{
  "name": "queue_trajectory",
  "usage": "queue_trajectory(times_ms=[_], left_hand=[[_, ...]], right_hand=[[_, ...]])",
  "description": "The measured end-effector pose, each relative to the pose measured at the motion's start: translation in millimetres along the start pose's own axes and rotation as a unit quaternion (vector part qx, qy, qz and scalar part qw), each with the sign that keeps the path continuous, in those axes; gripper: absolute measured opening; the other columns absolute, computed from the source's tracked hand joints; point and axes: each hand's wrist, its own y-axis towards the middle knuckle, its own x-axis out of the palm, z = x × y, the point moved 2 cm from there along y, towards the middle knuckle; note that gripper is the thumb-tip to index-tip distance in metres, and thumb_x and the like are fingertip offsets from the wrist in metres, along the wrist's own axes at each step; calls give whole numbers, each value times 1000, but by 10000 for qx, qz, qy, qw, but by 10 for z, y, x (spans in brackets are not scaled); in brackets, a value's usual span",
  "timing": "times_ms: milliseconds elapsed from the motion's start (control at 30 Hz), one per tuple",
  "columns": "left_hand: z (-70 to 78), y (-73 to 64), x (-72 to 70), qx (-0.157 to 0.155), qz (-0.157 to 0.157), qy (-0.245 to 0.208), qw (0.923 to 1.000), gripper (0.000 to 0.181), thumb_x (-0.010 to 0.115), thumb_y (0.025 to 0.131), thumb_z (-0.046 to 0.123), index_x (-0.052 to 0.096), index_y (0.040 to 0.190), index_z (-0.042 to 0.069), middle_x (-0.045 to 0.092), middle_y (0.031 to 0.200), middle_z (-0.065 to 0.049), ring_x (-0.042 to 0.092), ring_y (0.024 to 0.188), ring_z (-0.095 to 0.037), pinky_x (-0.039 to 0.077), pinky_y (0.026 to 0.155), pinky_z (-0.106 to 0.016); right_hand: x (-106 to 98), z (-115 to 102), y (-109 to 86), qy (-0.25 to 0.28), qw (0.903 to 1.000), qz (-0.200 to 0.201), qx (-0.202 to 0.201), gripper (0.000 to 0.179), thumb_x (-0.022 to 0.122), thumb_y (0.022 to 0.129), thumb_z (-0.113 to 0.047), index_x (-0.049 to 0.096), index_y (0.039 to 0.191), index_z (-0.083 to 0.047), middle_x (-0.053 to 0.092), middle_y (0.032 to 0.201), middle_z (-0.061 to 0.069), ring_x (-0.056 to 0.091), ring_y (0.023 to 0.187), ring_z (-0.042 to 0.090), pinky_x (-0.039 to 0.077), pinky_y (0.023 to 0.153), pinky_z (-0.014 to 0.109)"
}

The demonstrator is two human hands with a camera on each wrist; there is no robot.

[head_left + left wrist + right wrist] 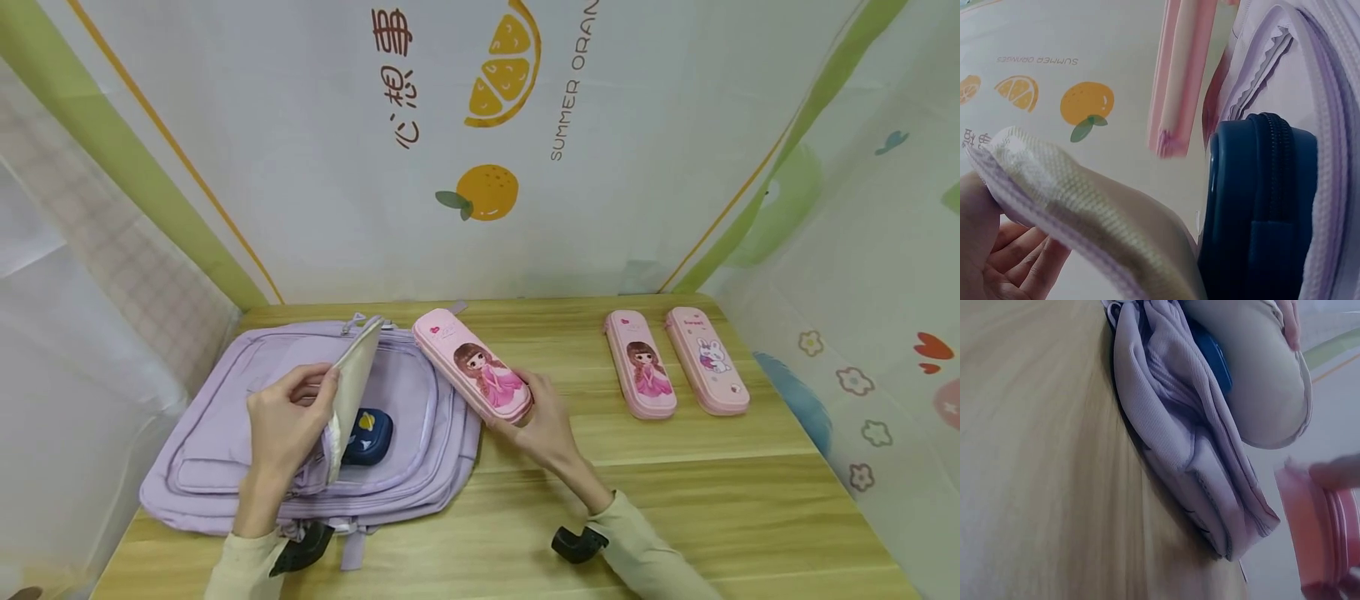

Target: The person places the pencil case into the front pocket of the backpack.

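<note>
A lilac backpack (pixel 247 358) lies flat on the table, its front pocket unzipped. My left hand (pixel 288 425) pinches the edge of the pocket flap (pixel 358 375) and holds it raised; the pale lining shows in the left wrist view too. Inside the pocket sits a dark blue zipped case (pixel 372 437) with a yellow planet on it. My right hand (pixel 543 425) grips the lower end of a pink pencil case (pixel 480 367) printed with a doll in a pink dress. That pencil case is held tilted, above the backpack's right edge.
Two more pink pencil cases lie at the right of the table: one with a doll (pixel 641 367), one with a white rabbit (pixel 707 362). Printed curtains (pixel 330 208) hang behind and beside the wooden table (pixel 675 492). A lilac strap (pixel 352 552) trails toward the front.
</note>
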Motion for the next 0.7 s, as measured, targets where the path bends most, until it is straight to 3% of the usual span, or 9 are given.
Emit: queue_trajectory(times_ms=[233,467,700], left_hand=[[5,2,-6,-110,-49,-48,9999,9,75,88,4,79,93,-2,75,73,-17,61,62,16,51,59,-2],[14,0,5,-111,-98,-9,9999,10,75,89,5,79,94,-2,75,72,-17,61,63,17,51,59,-2],[10,1,4,-207,-132,40,9997,10,75,89,6,78,94,-2,75,73,-17,61,63,17,51,59,-2]], right_hand=[[56,-41,-2,219,9963,-691,-459,80,88,69,-28,56,139,-4,63,125,13,61,116,28,52,103,51],[105,-32,38,268,9936,-955,-547,78,88,71,-30,57,138,-3,64,130,11,61,120,26,51,106,51],[171,-73,272,644,9890,-1166,-642,78,88,72,-20,54,140,-1,63,135,14,60,124,30,50,108,50]])
